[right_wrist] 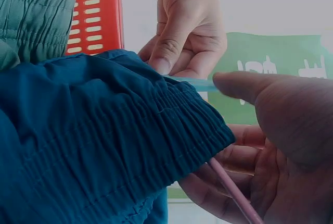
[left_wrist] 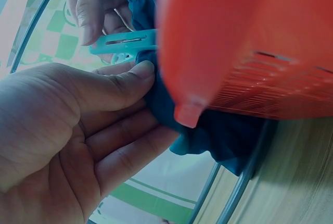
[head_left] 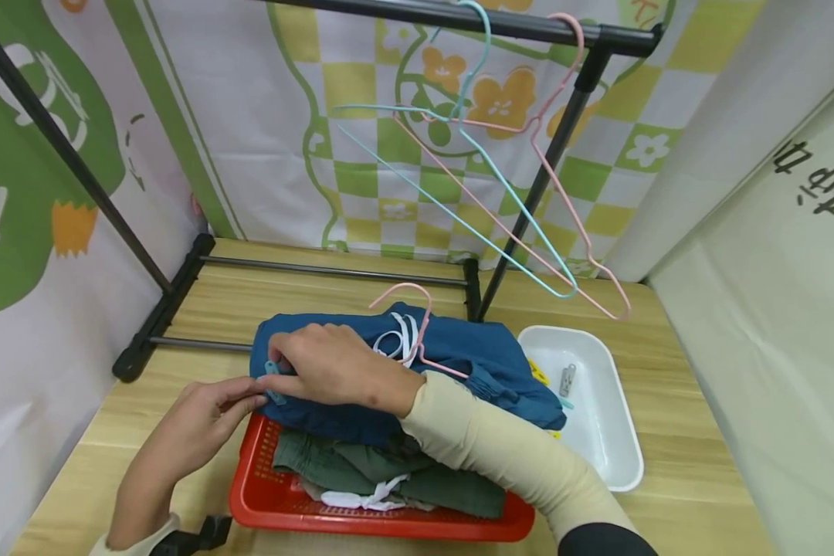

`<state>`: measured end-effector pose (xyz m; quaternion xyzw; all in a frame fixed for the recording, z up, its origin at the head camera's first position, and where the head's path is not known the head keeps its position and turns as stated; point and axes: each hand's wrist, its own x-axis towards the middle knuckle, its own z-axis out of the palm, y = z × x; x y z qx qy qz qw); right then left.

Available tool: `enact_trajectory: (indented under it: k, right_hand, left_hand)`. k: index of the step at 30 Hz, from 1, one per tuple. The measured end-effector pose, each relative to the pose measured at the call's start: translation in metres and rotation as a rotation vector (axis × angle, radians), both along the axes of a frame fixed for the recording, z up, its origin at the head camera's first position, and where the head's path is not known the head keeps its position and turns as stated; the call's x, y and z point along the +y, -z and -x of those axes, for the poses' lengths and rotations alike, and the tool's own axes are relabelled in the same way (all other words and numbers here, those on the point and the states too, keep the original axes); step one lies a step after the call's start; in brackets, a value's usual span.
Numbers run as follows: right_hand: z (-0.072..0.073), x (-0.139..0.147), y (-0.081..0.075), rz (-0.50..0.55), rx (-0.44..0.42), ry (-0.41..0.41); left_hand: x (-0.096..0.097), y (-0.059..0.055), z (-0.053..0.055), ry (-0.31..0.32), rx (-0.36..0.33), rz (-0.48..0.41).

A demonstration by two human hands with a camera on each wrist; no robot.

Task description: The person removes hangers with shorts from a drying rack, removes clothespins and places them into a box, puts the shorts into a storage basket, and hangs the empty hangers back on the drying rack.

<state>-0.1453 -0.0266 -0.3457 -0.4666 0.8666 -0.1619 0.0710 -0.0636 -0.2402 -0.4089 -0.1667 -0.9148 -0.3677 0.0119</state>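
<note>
Blue trousers [head_left: 459, 340] with a gathered elastic waistband and white drawstring lie across the red basket [head_left: 382, 529]. A pink hanger [head_left: 427, 316] runs into their waistband, its hook standing up. At the waistband's left end, my left hand [head_left: 198, 425] pinches the cloth edge between thumb and fingers. My right hand [head_left: 340, 363] reaches over the trousers and pinches a light-blue clothespin [left_wrist: 125, 41] at its tail end; the clothespin sits at the waistband's edge. In the right wrist view the right thumb [right_wrist: 239, 84] presses the clothespin while the other fingers lie behind the cloth and hanger.
Green trousers [head_left: 389, 467] with a white tie lie in the basket. A white tray [head_left: 598, 455] to the right holds a few clothespins. Behind stands a black rack [head_left: 389, 11], with a light-blue hanger [head_left: 507, 185] and another pink hanger [head_left: 563, 177] on its bar.
</note>
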Motion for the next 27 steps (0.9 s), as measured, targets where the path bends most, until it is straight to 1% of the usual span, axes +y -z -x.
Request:
enact_trajectory:
  k: [4, 8, 12, 20, 24, 27]
  right_hand:
    - [-0.0001, -0.0021, 0.0025, 0.001, -0.003, -0.007]
    - [0.0002, -0.0039, 0.0045, 0.007, 0.018, -0.026]
    - [0.0002, -0.0048, 0.0052, 0.039, 0.042, -0.05]
    - [-0.0008, -0.0033, 0.0043, 0.132, 0.044, -0.072]
    - [-0.0018, -0.0029, 0.0051, 0.188, 0.077, -0.072]
    - [-0.0038, -0.0018, 0.0031, 0.255, 0.096, -0.082]
  left_hand:
    - [0.0003, -0.0012, -0.0002, -0.007, -0.009, 0.002]
    - [0.0001, -0.0029, -0.0001, -0.015, -0.03, 0.001]
    - [-0.0003, -0.003, -0.0001, -0.015, -0.036, 0.002]
    - [0.0005, -0.0015, -0.0003, -0.008, -0.026, -0.011]
    - [0.0004, -0.0016, -0.0005, -0.004, -0.021, -0.003]
    - [0.0002, -0.0017, -0.0007, -0.007, -0.026, 0.0]
